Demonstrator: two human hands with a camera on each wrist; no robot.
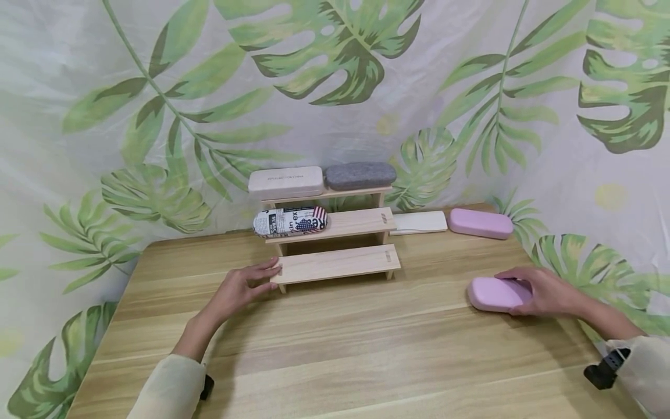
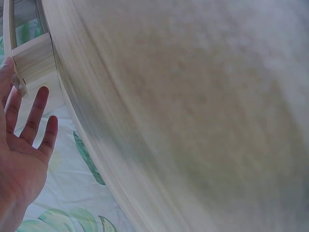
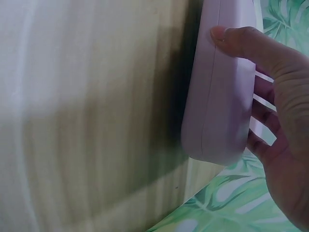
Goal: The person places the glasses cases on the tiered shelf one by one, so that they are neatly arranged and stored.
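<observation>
At the right of the table, my right hand (image 1: 546, 291) grips a pink glasses case (image 1: 494, 294) by its right end. The right wrist view has the thumb on one long side of this case (image 3: 219, 96) and fingers on the other. My left hand (image 1: 246, 285) touches the left end of a three-step wooden display rack (image 1: 335, 263) at its lowest step, fingers mostly straight and spread. On the top step sit a white glasses case (image 1: 285, 181) and a grey one (image 1: 361, 175). A newsprint-patterned glasses case (image 1: 289, 222) lies at the left of the middle step.
Behind the rack's right side, a flat white item (image 1: 419, 222) lies near the table's back edge. Another pink glasses case (image 1: 481, 223) lies to its right. The wood-grain table (image 1: 356, 355) ends at a leaf-printed cloth (image 1: 335, 87).
</observation>
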